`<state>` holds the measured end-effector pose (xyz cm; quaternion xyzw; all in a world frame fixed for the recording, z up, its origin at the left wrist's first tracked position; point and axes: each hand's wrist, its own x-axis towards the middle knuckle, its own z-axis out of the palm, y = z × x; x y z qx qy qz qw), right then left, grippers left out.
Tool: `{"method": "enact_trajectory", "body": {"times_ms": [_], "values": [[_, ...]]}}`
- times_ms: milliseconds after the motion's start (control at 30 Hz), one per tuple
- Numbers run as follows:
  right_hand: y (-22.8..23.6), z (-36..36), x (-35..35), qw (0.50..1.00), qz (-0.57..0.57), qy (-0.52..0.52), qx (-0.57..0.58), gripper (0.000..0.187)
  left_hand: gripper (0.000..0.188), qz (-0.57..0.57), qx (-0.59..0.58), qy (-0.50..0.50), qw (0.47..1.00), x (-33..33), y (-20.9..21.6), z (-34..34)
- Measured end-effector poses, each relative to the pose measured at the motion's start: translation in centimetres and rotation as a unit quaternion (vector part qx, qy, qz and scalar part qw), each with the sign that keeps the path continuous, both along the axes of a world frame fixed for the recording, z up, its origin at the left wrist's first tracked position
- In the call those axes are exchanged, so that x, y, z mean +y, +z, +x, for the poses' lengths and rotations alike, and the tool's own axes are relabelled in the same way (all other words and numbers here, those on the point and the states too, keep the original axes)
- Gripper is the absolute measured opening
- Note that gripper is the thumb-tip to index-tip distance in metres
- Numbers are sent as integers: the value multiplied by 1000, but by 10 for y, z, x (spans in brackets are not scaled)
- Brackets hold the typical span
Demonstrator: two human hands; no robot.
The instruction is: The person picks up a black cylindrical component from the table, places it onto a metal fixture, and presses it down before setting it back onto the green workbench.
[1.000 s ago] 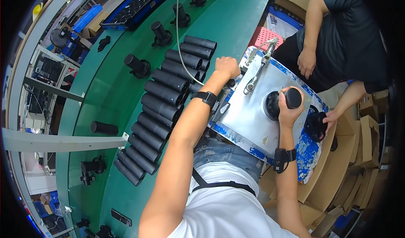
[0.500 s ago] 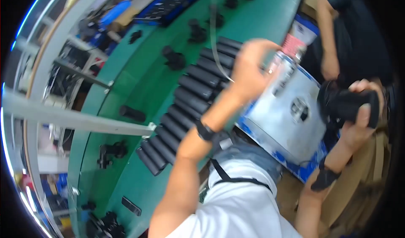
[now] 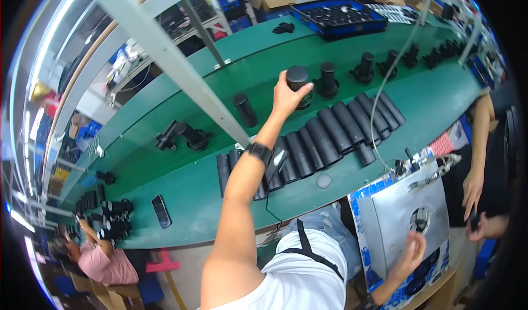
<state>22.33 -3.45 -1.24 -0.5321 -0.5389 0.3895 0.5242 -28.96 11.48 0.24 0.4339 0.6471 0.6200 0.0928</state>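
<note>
At the middle of the green bench my left hand (image 3: 286, 94) grips a black cylindrical part (image 3: 297, 78) near its flat round top, thumb and fingers on either side. Its lower end is partly hidden by the hand. Similar black cylinders with wider bases, such as one (image 3: 328, 81) to the right, stand in a row along the bench. My right hand (image 3: 411, 253) is empty, its fingers loosely bent and apart, over the near side of a grey metal box (image 3: 385, 216) with a round opening on top.
Several black tubes (image 3: 324, 139) lie side by side on the green bench (image 3: 187, 200). A phone (image 3: 161, 211) and a grey disc (image 3: 324, 181) lie nearer me. A metal post (image 3: 181, 68) slants across the left. A co-worker's hand (image 3: 473, 189) is beyond the box; another person (image 3: 107, 260) sits far left.
My left hand has gone from beside the metal box to the bench, onto a black cylindrical part. My right hand no longer holds its black part and has moved to the box. The view has turned.
</note>
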Motion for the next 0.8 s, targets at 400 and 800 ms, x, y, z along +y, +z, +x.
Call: {"method": "enact_trajectory", "body": {"times_ms": [400, 800], "values": [[-70, 34, -18, 987, -39, -19, -155, 18, 66, -150, 77, 159, 973, 24, -76, -71], [-57, 8, -21, 972, -37, -81, -217, 15, 56, -450, 199, 265, 829, -41, -60, -117]]}}
